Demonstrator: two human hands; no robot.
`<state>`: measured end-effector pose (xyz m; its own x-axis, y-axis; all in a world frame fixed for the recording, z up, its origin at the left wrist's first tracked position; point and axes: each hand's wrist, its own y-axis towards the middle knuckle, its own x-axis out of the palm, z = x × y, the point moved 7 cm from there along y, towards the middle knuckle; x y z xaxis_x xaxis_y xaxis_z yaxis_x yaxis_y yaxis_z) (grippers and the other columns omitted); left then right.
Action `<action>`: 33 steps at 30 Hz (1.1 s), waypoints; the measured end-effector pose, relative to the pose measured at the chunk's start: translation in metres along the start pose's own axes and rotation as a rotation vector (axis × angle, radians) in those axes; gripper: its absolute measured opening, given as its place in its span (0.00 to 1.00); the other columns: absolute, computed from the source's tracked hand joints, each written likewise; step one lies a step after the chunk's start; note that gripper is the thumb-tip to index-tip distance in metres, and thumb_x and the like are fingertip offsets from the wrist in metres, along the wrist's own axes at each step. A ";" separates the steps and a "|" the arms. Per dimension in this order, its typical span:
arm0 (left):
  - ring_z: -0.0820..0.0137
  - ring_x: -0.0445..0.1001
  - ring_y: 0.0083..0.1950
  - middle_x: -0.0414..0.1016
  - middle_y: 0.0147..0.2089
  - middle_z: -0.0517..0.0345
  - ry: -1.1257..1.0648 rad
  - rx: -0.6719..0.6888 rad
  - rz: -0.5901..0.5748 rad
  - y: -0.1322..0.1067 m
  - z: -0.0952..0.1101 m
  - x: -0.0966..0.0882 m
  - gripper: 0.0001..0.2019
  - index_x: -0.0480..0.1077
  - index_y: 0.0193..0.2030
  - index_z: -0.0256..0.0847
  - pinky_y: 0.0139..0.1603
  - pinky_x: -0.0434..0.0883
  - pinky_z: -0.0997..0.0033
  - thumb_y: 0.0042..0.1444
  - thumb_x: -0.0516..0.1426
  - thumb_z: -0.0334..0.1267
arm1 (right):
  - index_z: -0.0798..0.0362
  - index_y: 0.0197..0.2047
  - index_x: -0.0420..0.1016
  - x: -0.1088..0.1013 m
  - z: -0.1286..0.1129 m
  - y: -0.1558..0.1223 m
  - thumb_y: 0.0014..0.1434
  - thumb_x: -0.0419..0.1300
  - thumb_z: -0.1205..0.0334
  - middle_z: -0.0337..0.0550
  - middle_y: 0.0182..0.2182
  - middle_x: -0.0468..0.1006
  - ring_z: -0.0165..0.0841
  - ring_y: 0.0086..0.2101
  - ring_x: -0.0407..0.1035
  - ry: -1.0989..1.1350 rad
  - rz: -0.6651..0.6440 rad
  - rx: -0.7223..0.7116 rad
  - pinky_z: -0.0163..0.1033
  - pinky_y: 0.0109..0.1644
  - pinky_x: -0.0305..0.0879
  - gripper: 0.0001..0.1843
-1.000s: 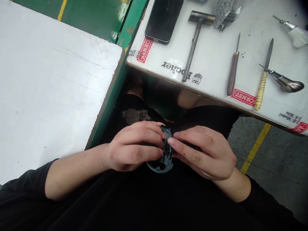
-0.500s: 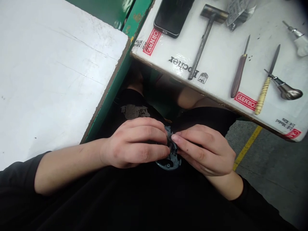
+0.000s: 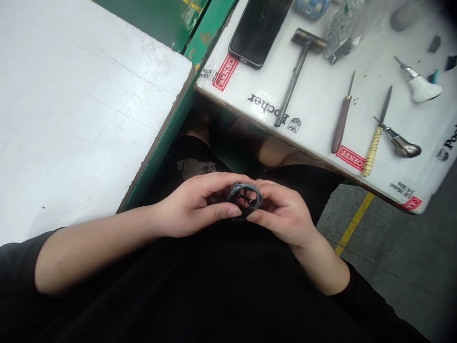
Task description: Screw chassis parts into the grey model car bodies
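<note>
You hold a small grey part [image 3: 245,196] in both hands, low over your lap and just in front of the edge of the white surface [image 3: 321,102]. The grip of your left hand [image 3: 193,206] is closed on the part's left side, thumb below and fingers on top. The grip of your right hand [image 3: 285,215] is closed on its right side in the same way. The part looks like a rounded frame with bars across it. It is tiny and your fingers hide some of it, so I cannot be sure.

You hold no tool. The hammer [image 3: 296,76], the brown-handled tool [image 3: 341,121], the yellow-handled tool [image 3: 372,145] and the white-handled tool [image 3: 420,86] all lie on the surface, well apart from your hands. A black phone [image 3: 259,28] lies near the hammer's head.

I judge the work is at a hands-only stage: the part is picked up and no tool is taken yet. I cannot tell if anything has been fitted to it.
</note>
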<state>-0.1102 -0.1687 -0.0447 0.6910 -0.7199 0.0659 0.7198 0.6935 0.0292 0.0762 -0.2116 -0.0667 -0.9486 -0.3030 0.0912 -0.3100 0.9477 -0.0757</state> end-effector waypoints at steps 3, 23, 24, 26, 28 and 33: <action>0.57 0.90 0.58 0.89 0.63 0.44 -0.340 -0.266 0.005 -0.003 -0.021 0.007 0.24 0.79 0.75 0.44 0.58 0.87 0.62 0.75 0.69 0.40 | 0.48 0.43 0.88 0.009 0.020 0.000 0.67 0.82 0.49 0.41 0.38 0.85 0.32 0.31 0.77 0.296 -0.030 0.227 0.38 0.35 0.77 0.14; 0.61 0.89 0.56 0.88 0.61 0.44 -0.561 -0.511 0.188 -0.006 -0.043 0.008 0.27 0.83 0.67 0.41 0.60 0.85 0.62 0.62 0.79 0.35 | 0.50 0.43 0.91 0.002 0.004 0.004 0.74 0.74 0.48 0.42 0.39 0.86 0.29 0.29 0.73 -0.011 0.128 0.155 0.35 0.32 0.71 0.14; 0.61 0.89 0.56 0.88 0.60 0.44 -0.571 -0.525 0.194 -0.006 -0.043 0.008 0.27 0.83 0.67 0.40 0.60 0.85 0.62 0.62 0.79 0.35 | 0.50 0.44 0.91 0.003 0.003 0.004 0.75 0.73 0.48 0.42 0.39 0.86 0.29 0.29 0.74 -0.018 0.119 0.147 0.35 0.32 0.72 0.14; 0.60 0.89 0.56 0.89 0.59 0.43 -0.588 -0.549 0.213 -0.007 -0.042 0.008 0.26 0.84 0.66 0.39 0.58 0.86 0.61 0.63 0.79 0.34 | 0.50 0.45 0.92 0.004 0.001 0.005 0.77 0.72 0.48 0.42 0.39 0.87 0.28 0.29 0.74 -0.025 0.096 0.134 0.36 0.34 0.73 0.15; 0.59 0.89 0.54 0.88 0.60 0.42 -0.610 -0.566 0.226 -0.008 -0.042 0.008 0.26 0.84 0.66 0.39 0.56 0.87 0.60 0.62 0.79 0.35 | 0.50 0.45 0.92 0.004 0.000 0.005 0.78 0.70 0.48 0.42 0.38 0.86 0.28 0.28 0.73 -0.036 0.081 0.123 0.35 0.34 0.74 0.16; 0.57 0.91 0.52 0.89 0.59 0.40 -0.715 -0.618 0.192 -0.008 -0.043 0.012 0.24 0.84 0.66 0.41 0.53 0.88 0.60 0.65 0.77 0.40 | 0.50 0.45 0.91 -0.004 -0.003 0.004 0.78 0.71 0.49 0.41 0.38 0.86 0.27 0.27 0.73 -0.061 0.173 0.094 0.34 0.32 0.71 0.15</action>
<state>-0.1046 -0.1846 -0.0872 0.7435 -0.2672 0.6130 0.6481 0.5141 -0.5619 0.0791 -0.2061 -0.0640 -0.9894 -0.1449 0.0086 -0.1441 0.9735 -0.1778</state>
